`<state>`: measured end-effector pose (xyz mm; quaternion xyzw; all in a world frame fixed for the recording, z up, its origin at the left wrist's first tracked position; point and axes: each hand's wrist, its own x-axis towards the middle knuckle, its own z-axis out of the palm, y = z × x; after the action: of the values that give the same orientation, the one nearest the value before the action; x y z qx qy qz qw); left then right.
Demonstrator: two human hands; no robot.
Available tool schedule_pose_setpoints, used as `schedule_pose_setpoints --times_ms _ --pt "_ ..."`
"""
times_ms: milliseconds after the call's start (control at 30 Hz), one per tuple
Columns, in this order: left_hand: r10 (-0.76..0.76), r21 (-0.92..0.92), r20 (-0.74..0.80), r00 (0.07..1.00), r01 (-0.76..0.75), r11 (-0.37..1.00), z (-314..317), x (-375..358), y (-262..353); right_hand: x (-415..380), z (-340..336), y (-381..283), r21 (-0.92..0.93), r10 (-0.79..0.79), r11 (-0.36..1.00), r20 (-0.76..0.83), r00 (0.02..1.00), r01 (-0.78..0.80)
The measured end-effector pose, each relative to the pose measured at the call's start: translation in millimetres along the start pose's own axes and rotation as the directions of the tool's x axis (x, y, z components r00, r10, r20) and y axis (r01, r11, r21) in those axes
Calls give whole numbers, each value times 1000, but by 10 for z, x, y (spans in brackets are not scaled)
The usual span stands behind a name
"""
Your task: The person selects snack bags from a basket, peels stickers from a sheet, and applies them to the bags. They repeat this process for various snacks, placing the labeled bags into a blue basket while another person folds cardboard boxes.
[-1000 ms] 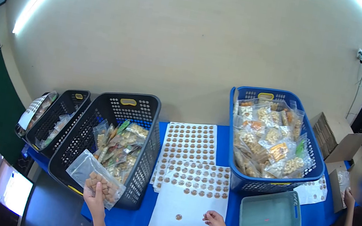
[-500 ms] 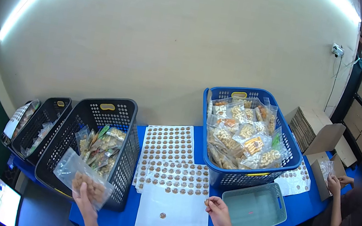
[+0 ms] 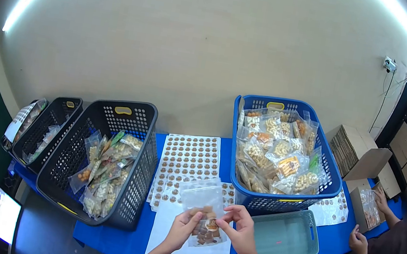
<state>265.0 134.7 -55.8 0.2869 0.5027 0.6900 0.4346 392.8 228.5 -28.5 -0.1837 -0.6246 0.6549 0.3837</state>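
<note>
A clear plastic bag of brown snacks (image 3: 206,224) is held up over the white sticker sheets (image 3: 191,153). My left hand (image 3: 183,227) grips its left side between thumb and fingers. On the bag's right side, my right hand (image 3: 238,228) has its thumb and fingertips at a round brown sticker (image 3: 211,224) on the front of the bag. Part of the bag's upper end overlaps the rows of round stickers. Beneath my hands lies a plain white sheet (image 3: 159,230).
Filled snack bags lie in a black basket (image 3: 134,191) on the left and a blue basket (image 3: 332,175) on the right. A green-grey tray (image 3: 284,237) is beside my right hand. At the far right, another person's hands touch a cardboard box (image 3: 366,208).
The bag has moved from above the black basket to the middle. My right hand has brought the sticker from the sheet's edge onto the bag. The co-worker's hands have moved apart.
</note>
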Motion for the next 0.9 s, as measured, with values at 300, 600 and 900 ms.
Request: schedule_pose_setpoints --times_ms 300,600,900 --pt "-95 140 91 991 82 987 -64 5 -58 15 26 151 -206 28 978 -10 1000 -29" --pt "-135 207 124 983 107 973 -154 36 -78 31 32 84 -338 -16 941 42 999 29" --pt "-210 168 190 959 179 969 -89 -7 97 -41 93 -34 -794 -108 608 -75 991 6"
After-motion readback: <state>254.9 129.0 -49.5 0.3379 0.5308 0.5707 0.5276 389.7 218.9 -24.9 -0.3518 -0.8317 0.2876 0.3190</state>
